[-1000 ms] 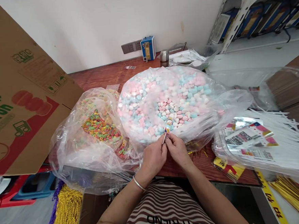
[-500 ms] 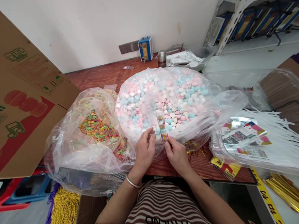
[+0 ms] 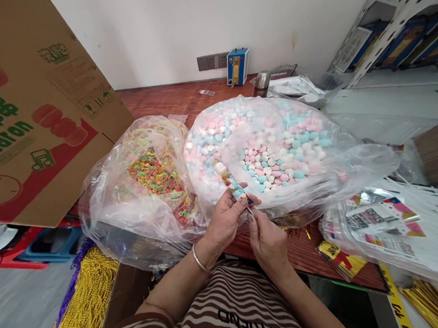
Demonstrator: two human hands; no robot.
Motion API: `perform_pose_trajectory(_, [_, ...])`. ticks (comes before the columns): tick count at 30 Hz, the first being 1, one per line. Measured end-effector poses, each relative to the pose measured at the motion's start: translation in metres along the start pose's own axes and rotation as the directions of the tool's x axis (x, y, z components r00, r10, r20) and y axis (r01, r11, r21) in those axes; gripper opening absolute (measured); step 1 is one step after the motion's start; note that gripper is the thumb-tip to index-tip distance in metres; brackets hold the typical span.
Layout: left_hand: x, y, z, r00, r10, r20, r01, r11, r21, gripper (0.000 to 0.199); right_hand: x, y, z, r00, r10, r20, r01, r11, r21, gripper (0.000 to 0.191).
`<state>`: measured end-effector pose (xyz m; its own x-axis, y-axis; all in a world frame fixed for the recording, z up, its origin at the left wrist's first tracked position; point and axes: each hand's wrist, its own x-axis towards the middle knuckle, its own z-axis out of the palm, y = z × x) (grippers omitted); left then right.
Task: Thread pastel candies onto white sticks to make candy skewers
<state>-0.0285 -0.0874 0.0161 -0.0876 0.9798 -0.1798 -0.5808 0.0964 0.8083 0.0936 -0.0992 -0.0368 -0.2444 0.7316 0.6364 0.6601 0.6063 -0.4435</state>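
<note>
My left hand (image 3: 225, 221) is closed around the lower part of a slim clear packet of candy (image 3: 225, 176), with colourful pieces inside and print near its lower end. The packet tilts up to the left. My right hand (image 3: 267, 238) pinches a thin stick (image 3: 250, 211) at the packet's lower end, close to the left fingertips. Just beyond both hands lies a big clear bag of pink, white and blue candies (image 3: 268, 168), its mouth open. To the left is another clear bag holding colourful ring candies (image 3: 155, 171).
On the right, a clear tray holds white sticks (image 3: 429, 219) and printed packets (image 3: 380, 217). Gold ties (image 3: 342, 260) lie by the table's front edge. A large cardboard box (image 3: 51, 121) stands left. At the back are a metal cup (image 3: 262, 83) and a small blue box (image 3: 238, 67).
My left hand has closed on the packet, which now leans left instead of standing nearly upright. My right hand has shifted to the stick below it. The camera view has turned left.
</note>
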Motion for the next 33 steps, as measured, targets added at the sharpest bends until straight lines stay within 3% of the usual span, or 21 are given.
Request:
perform_pose_trajectory(6, [-0.005, -0.009, 0.004, 0.996, -0.088, -0.025, 0.087, 0.995, -0.047, 0.061, -0.002, -0.014, 0.001, 0.973, 0.212, 0.093, -0.227, 0.952, 0.207, 0.028])
perform_pose_trajectory(11, [-0.010, -0.022, 0.006, 0.992, -0.021, -0.125, 0.018, 1.000, -0.019, 0.039, -0.003, -0.017, 0.002, 0.945, 0.298, 0.134, -0.326, 0.890, 0.320, 0.027])
perform_pose_trajectory(14, [-0.014, -0.021, 0.006, 0.994, -0.034, -0.102, 0.037, 0.999, 0.032, 0.036, -0.002, -0.015, 0.002, 0.925, 0.337, 0.176, -0.380, 0.828, 0.412, 0.028])
perform_pose_trajectory(17, [-0.018, -0.015, 0.004, 0.997, -0.083, 0.000, 0.083, 0.995, 0.049, 0.040, -0.006, -0.014, 0.004, 0.859, 0.412, 0.305, -0.510, 0.630, 0.585, 0.030])
perform_pose_trajectory(20, [-0.019, -0.012, 0.000, 0.984, -0.168, 0.062, 0.161, 0.982, 0.103, 0.049, -0.010, -0.014, 0.007, 0.752, 0.414, 0.513, -0.643, 0.289, 0.709, 0.038])
perform_pose_trajectory(22, [-0.018, -0.011, -0.004, 0.980, -0.195, 0.045, 0.183, 0.964, 0.193, 0.051, -0.010, -0.013, 0.008, 0.709, 0.372, 0.600, -0.691, 0.194, 0.696, 0.042])
perform_pose_trajectory(24, [-0.015, -0.010, -0.007, 0.994, -0.113, -0.008, 0.110, 0.939, 0.326, 0.048, -0.006, -0.008, 0.004, 0.727, 0.401, 0.557, -0.680, 0.309, 0.665, 0.040])
perform_pose_trajectory(27, [-0.012, -0.005, -0.010, 0.994, 0.099, -0.045, -0.061, 0.854, 0.517, 0.040, 0.005, 0.003, -0.008, 0.820, 0.537, 0.198, -0.546, 0.629, 0.553, 0.030])
perform_pose_trajectory(29, [-0.013, -0.003, -0.010, 0.999, 0.043, -0.009, -0.032, 0.863, 0.504, 0.041, 0.014, 0.010, -0.017, 0.840, 0.541, 0.033, -0.482, 0.718, 0.503, 0.029])
perform_pose_trajectory(30, [-0.015, -0.003, -0.010, 0.999, -0.037, 0.022, 0.023, 0.893, 0.450, 0.043, 0.019, 0.013, -0.021, 0.850, 0.523, 0.064, -0.473, 0.703, 0.531, 0.030])
perform_pose_trajectory(31, [-0.016, -0.004, -0.009, 0.990, -0.122, 0.063, 0.089, 0.919, 0.383, 0.044, 0.023, 0.014, -0.024, 0.856, 0.489, 0.166, -0.483, 0.645, 0.592, 0.033])
perform_pose_trajectory(33, [-0.020, -0.007, -0.007, 0.964, -0.225, 0.138, 0.184, 0.947, 0.264, 0.046, 0.032, 0.014, -0.027, 0.831, 0.362, 0.422, -0.551, 0.436, 0.712, 0.036])
